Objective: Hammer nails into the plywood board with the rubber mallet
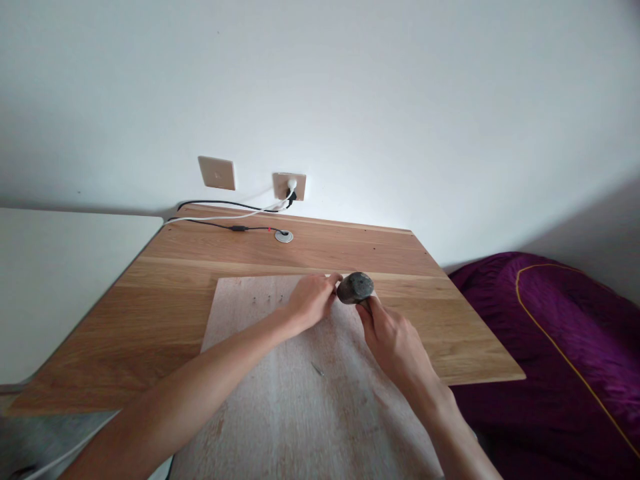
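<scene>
My right hand (393, 330) is wrapped round the handle of a hammer (356, 287) with a dark, worn, rounded head. The head hangs over the far part of a pale wooden board (270, 393), close to the fingertips of my left hand (313, 297). Thumb and fingers of that left hand are pinched together just above the board; what they hold, if anything, is hidden. To its left, a few small nails (269, 299) stand in a row in the board. Loose on the board, nearer to me, lies what looks like a nail or two (318, 369).
Under the board is a wooden desk (165, 287) with a cable grommet (284, 236). Black and white cables (225, 215) run across its back edge to a wall socket (289, 187). A white surface (70, 280) adjoins at left; a purple fabric-covered thing (545, 333) lies at right.
</scene>
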Motion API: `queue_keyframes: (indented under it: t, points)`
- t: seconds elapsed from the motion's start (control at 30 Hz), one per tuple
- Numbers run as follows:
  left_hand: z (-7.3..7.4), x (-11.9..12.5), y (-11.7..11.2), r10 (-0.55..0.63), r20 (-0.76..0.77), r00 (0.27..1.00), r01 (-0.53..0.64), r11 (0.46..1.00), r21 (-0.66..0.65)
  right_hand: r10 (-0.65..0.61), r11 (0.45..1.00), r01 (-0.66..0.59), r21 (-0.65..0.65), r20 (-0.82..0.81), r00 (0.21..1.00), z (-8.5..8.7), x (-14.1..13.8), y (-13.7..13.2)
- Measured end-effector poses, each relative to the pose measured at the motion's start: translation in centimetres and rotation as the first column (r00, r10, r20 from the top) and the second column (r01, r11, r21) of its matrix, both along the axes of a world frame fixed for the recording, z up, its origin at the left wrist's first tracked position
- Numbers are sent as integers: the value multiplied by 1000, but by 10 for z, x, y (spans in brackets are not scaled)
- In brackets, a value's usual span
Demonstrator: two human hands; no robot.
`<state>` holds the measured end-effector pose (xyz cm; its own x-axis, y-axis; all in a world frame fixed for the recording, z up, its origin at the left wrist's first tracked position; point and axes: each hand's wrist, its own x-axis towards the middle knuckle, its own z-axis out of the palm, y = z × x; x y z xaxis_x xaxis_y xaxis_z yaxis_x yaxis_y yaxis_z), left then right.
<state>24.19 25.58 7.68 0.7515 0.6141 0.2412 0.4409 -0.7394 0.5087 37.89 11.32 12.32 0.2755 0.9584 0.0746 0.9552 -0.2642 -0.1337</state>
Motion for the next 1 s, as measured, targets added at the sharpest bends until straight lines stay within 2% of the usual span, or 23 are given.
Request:
queue_keyframes:
  t: [0.1, 0.23, 0.37, 0.67, 0.87, 1.0]
  points:
    - [1, -1, 0, -6, 5, 1000, 5, 1000, 16, 11, 1000, -11, -29, 1, 1000, 0, -1, 0]
    - [3, -3, -1, -51, 34, 998, 48, 996, 71, 1, 1000, -1, -5, 2, 1000, 2, -3, 1]
    - [2, -2, -1, -61, 0, 998, 61, 994, 91, -5, 999, 6, -53, 22, 1000, 4, -5, 0]
    - [1, 0, 1, -59, -61, 996, 66, 992, 110, -15, 999, 15, -43, -2, 1000, 4, -12, -3]
    - [-5, 2, 3, -79, -75, 994, 93, 972, 217, -4, 1000, 4, -21, -1, 1000, 2, -10, -1]
    - [-8, 2, 4, -53, -106, 993, 78, 967, 241, -6, 1000, 6, 2, 2, 1000, 3, -10, 1]
